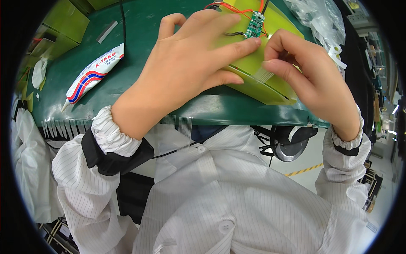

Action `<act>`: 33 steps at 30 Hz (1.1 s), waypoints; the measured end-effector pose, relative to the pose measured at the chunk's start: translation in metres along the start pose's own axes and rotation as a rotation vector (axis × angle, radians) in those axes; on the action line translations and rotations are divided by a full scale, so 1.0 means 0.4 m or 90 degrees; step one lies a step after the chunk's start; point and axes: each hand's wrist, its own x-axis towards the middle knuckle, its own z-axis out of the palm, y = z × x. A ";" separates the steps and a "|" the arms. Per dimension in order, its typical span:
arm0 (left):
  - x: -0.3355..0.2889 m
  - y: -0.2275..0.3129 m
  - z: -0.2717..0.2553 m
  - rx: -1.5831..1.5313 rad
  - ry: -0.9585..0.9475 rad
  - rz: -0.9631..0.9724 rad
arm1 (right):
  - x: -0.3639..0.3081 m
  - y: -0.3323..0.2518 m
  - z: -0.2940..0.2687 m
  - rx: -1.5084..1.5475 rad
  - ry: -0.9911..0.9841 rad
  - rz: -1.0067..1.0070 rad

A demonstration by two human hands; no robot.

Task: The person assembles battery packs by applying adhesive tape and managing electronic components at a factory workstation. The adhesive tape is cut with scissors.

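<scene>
A small green circuit board (pixel 255 25) with red and black wires lies on a yellow-green plastic piece (pixel 275 92). My left hand (pixel 186 63) is spread flat beside it, the index fingertip at the board's lower edge and the thumb stretched over the plastic. My right hand (pixel 306 70) is pinched, thumb against index finger, at one end of a thin clear strip of tape (pixel 264 75) above the yellow-green surface. Whether the tape touches the plastic, I cannot tell. My left hand partly covers the black and red wires.
A white glue tube (pixel 94 76) with red and blue stripes lies on the green mat (pixel 139 34). Clear tape strips (pixel 185 129) hang from the table's front edge. Clear plastic bags (pixel 319 19) lie at the far right, green bins (pixel 63 25) at the far left.
</scene>
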 end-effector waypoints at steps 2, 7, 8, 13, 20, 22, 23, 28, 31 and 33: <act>0.000 -0.002 0.007 -0.013 0.000 0.003 | -0.005 -0.007 0.003 -0.013 0.009 0.029; 0.009 0.006 -0.009 0.043 0.012 0.027 | -0.016 -0.013 0.021 -0.102 0.064 -0.069; 0.009 0.005 -0.008 0.045 0.011 0.023 | -0.019 -0.013 0.030 -0.152 0.112 -0.139; 0.004 0.006 0.002 0.037 0.050 0.027 | -0.038 -0.014 0.067 -0.296 0.191 -0.265; -0.003 0.006 0.004 0.038 0.064 0.011 | -0.062 -0.013 0.080 -0.432 0.077 -0.428; -0.005 0.007 0.009 0.032 0.078 0.018 | -0.057 -0.007 0.074 -0.462 0.054 -0.475; -0.004 0.007 0.012 0.032 0.084 0.011 | -0.055 -0.005 0.070 -0.490 0.038 -0.513; -0.004 0.003 0.012 0.032 0.048 0.017 | -0.119 -0.088 0.080 -0.240 -0.254 -0.643; -0.003 0.003 0.012 0.021 0.061 0.020 | -0.111 -0.060 0.033 -0.020 -0.222 -0.264; -0.013 0.001 0.013 0.033 0.060 0.007 | -0.073 -0.046 0.007 0.135 0.016 -0.002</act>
